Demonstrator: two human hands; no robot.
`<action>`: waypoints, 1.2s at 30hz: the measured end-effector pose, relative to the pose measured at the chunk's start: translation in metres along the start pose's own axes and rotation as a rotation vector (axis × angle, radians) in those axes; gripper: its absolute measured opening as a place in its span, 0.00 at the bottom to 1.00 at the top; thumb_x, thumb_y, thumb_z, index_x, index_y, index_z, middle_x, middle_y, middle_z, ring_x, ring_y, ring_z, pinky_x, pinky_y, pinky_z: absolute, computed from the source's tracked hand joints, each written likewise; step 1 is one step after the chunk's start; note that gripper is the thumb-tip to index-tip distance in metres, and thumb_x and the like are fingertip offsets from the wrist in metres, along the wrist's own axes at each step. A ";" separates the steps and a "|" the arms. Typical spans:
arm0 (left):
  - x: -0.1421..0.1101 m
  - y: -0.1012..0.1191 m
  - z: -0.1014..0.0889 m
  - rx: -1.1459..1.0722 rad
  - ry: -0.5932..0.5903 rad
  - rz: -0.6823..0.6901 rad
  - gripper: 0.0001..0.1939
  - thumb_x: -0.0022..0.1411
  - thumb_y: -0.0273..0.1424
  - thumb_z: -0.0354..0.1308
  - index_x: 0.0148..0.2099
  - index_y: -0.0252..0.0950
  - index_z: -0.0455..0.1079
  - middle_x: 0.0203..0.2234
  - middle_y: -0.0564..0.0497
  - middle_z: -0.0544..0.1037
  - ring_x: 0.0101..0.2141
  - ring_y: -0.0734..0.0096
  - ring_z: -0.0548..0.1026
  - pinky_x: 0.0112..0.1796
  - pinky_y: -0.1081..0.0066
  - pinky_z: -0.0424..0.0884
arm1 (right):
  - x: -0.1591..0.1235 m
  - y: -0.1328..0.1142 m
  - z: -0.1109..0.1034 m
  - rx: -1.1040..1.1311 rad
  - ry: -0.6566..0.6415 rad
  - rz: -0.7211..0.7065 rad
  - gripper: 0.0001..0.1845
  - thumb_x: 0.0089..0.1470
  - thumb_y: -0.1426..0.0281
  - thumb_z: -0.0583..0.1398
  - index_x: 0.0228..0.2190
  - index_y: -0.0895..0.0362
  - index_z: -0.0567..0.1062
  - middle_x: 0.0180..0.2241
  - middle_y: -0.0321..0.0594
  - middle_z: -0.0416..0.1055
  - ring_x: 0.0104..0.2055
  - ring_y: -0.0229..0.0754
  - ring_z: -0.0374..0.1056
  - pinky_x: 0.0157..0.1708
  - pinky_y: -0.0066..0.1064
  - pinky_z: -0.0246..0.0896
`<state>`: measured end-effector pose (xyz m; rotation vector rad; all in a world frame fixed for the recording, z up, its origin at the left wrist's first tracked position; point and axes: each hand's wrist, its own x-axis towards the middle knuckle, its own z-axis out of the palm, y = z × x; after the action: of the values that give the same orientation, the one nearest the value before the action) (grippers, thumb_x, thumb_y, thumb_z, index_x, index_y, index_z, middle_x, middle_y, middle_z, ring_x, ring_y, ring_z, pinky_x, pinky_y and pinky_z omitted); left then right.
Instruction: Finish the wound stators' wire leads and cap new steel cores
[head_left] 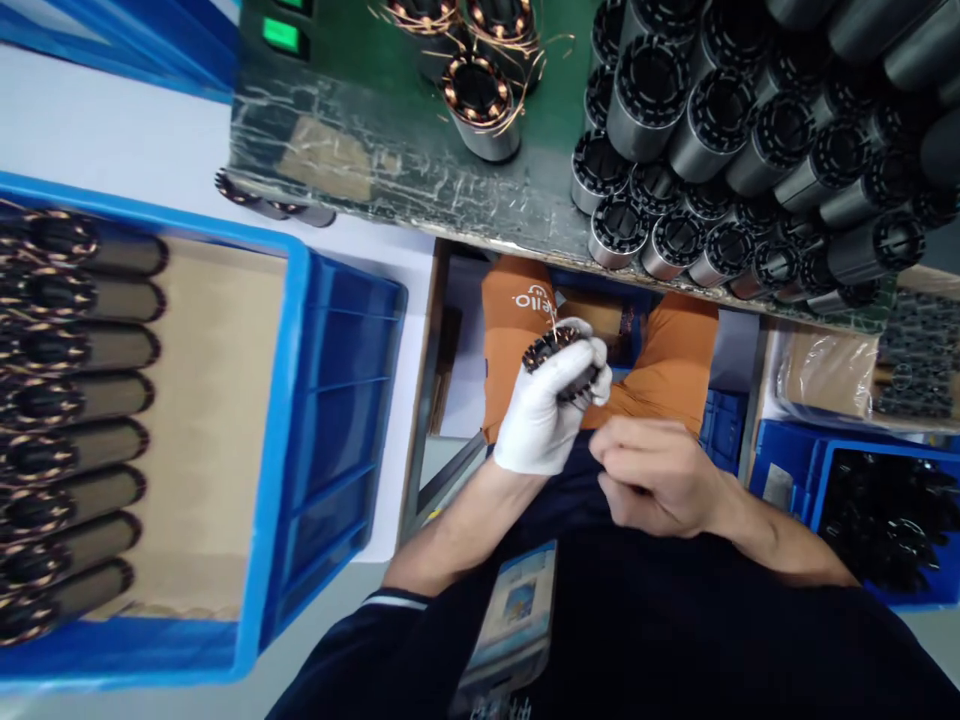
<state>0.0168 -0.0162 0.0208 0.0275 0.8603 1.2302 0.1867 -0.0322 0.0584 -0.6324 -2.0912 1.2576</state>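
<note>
My left hand (544, 415), in a white glove, is wrapped around a motor stator (550, 347) over my lap. The stator's slotted dark end shows copper windings, and a thin wire end sticks up from it. Close by on the right, my bare right hand (660, 475) is closed with its fingers curled in, apart from the stator. Whatever those fingers pinch, if anything, is hidden. Beyond my hands, several wound stators with loose copper wire ends, one of them a front stator (484, 110), stand on the green bench (420, 190).
Many unwound stator cores (709, 125) are stacked at the bench's right. A blue crate (281, 420) on the left holds a row of wound stators (82, 400) on cardboard. To the lower right, a blue bin (817, 490) contains black parts (889, 520). A badge (514, 620) hangs at my chest.
</note>
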 end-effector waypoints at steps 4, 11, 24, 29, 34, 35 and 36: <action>0.011 0.014 -0.005 0.332 -0.009 0.368 0.24 0.50 0.39 0.85 0.42 0.39 0.76 0.30 0.57 0.79 0.25 0.76 0.74 0.29 0.72 0.74 | -0.036 -0.012 -0.020 0.026 -0.047 0.143 0.21 0.69 0.76 0.60 0.25 0.51 0.61 0.23 0.30 0.58 0.25 0.37 0.53 0.25 0.36 0.47; -0.024 0.029 -0.006 1.069 -0.263 0.738 0.35 0.60 0.34 0.80 0.67 0.40 0.76 0.57 0.44 0.86 0.50 0.57 0.88 0.55 0.61 0.85 | 0.020 -0.003 -0.045 0.172 0.277 0.391 0.16 0.63 0.58 0.78 0.47 0.50 0.89 0.35 0.34 0.77 0.28 0.35 0.63 0.26 0.30 0.57; -0.025 0.001 -0.023 1.137 -0.203 1.175 0.23 0.54 0.37 0.77 0.50 0.43 0.74 0.34 0.54 0.84 0.32 0.62 0.86 0.39 0.62 0.85 | 0.035 0.010 -0.037 0.246 0.309 0.433 0.14 0.66 0.58 0.76 0.36 0.54 0.85 0.29 0.32 0.79 0.23 0.33 0.68 0.22 0.27 0.63; -0.021 0.026 -0.021 1.065 -0.278 1.016 0.18 0.57 0.30 0.71 0.48 0.42 0.73 0.37 0.52 0.81 0.35 0.65 0.81 0.36 0.65 0.80 | 0.024 -0.003 -0.066 -0.218 0.496 0.188 0.07 0.67 0.65 0.76 0.38 0.47 0.84 0.36 0.32 0.83 0.28 0.36 0.72 0.29 0.31 0.71; -0.026 0.037 -0.013 1.159 -0.370 0.901 0.17 0.56 0.29 0.72 0.46 0.42 0.72 0.37 0.53 0.81 0.34 0.67 0.80 0.36 0.67 0.77 | 0.026 -0.012 -0.073 -0.595 -0.037 -0.055 0.08 0.71 0.70 0.71 0.47 0.43 0.87 0.45 0.29 0.90 0.32 0.37 0.80 0.31 0.32 0.74; -0.028 0.038 -0.013 1.216 -0.378 0.894 0.18 0.56 0.28 0.73 0.47 0.42 0.72 0.38 0.52 0.82 0.35 0.67 0.81 0.37 0.66 0.78 | 0.026 -0.009 -0.074 -0.606 -0.113 -0.068 0.07 0.73 0.69 0.70 0.48 0.43 0.88 0.47 0.29 0.90 0.32 0.38 0.81 0.29 0.32 0.73; -0.029 0.039 -0.014 1.306 -0.369 0.903 0.18 0.56 0.29 0.73 0.47 0.42 0.73 0.39 0.52 0.83 0.35 0.65 0.82 0.38 0.66 0.78 | 0.025 -0.004 -0.075 -0.613 -0.178 -0.063 0.08 0.75 0.68 0.68 0.47 0.42 0.88 0.49 0.30 0.90 0.34 0.39 0.82 0.29 0.33 0.73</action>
<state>-0.0253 -0.0313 0.0447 1.7873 1.2234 1.1700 0.2220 0.0280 0.0955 -0.7200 -2.6428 0.6397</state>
